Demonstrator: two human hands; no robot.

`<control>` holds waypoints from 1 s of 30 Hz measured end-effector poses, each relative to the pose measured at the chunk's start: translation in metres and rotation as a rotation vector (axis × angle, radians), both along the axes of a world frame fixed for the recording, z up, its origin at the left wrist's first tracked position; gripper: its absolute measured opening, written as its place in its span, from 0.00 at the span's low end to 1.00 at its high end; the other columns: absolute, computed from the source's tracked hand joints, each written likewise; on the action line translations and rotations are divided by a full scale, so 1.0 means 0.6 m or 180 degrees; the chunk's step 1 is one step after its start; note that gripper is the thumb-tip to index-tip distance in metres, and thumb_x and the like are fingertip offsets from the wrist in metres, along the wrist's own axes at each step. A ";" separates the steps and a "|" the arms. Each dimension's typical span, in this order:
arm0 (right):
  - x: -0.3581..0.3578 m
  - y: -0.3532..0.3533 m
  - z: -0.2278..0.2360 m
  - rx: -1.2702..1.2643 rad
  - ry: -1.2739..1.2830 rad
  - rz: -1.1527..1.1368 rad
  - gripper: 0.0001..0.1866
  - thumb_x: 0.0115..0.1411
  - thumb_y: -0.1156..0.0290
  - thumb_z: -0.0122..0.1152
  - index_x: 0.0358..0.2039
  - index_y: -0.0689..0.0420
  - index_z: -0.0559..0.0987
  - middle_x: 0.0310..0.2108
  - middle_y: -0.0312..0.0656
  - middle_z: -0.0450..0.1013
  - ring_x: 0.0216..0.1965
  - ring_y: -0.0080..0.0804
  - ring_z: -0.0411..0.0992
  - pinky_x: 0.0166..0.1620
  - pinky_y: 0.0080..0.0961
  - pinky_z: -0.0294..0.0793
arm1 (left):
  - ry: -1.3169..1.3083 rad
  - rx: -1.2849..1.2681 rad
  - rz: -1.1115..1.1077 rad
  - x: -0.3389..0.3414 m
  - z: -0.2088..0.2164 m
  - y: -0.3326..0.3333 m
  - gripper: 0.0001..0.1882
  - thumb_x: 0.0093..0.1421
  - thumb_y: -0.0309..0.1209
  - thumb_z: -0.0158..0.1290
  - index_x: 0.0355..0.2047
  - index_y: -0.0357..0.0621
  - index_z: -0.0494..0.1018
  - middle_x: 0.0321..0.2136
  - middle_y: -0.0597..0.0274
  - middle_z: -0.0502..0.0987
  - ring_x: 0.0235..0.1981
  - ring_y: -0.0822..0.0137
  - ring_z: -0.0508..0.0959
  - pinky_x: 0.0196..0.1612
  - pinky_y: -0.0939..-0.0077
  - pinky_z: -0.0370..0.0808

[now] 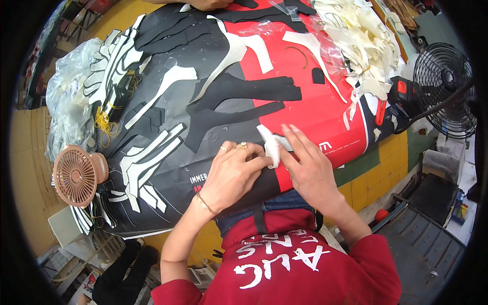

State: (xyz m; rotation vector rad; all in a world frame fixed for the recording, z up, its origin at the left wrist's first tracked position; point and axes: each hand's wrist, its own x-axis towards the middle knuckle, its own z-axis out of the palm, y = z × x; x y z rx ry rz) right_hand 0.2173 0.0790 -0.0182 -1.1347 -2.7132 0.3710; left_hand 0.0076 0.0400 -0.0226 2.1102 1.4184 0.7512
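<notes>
Just above the near edge of the table, both hands meet at a small white cut piece (272,150), bent and partly covered by fingers. My left hand (236,168), with rings and a bracelet, pinches its lower left side. My right hand (310,168) grips its right side with thumb and forefinger, the other fingers stretched out over it. Behind them on the mat lie flat black curved pieces (244,91). Long white curved pieces (231,51) lie farther back. Left of my left hand is a loose pile of white pieces with dark edges (145,168).
A small brown fan (79,175) stands at the left edge, a black fan (445,84) at the right. Cream scraps (361,35) heap up at the back right. Clear plastic bags (71,96) and yellow ties (105,126) are at left. Someone else's hand (206,4) shows at the far edge.
</notes>
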 end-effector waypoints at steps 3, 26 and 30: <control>-0.006 -0.033 0.001 0.0223 -0.0180 -0.0607 0.24 0.59 0.75 0.57 0.57 0.60 0.75 0.62 0.53 0.65 0.62 0.48 0.65 0.57 0.40 0.72 | -0.0379 -0.0494 -0.0118 0.004 0.013 0.019 0.10 0.54 0.20 0.55 0.36 0.43 0.79 0.36 0.63 0.78 0.34 0.62 0.75 0.42 0.69 0.65; 0.006 -0.041 -0.031 -0.0198 0.0763 -0.0525 0.36 0.47 0.88 0.60 0.60 0.60 0.74 0.54 0.49 0.64 0.55 0.52 0.65 0.57 0.41 0.70 | -0.1376 -0.1907 0.1347 0.044 0.035 0.033 0.06 0.59 0.19 0.58 0.28 0.31 0.70 0.19 0.55 0.79 0.24 0.66 0.85 0.23 0.77 0.75; 0.010 -0.038 -0.030 -0.0258 0.0704 -0.0449 0.37 0.46 0.88 0.60 0.61 0.58 0.73 0.55 0.49 0.63 0.56 0.51 0.64 0.57 0.41 0.70 | -0.1432 -0.1866 0.1463 0.048 0.029 0.028 0.07 0.59 0.19 0.58 0.28 0.31 0.71 0.19 0.56 0.79 0.23 0.67 0.84 0.24 0.77 0.75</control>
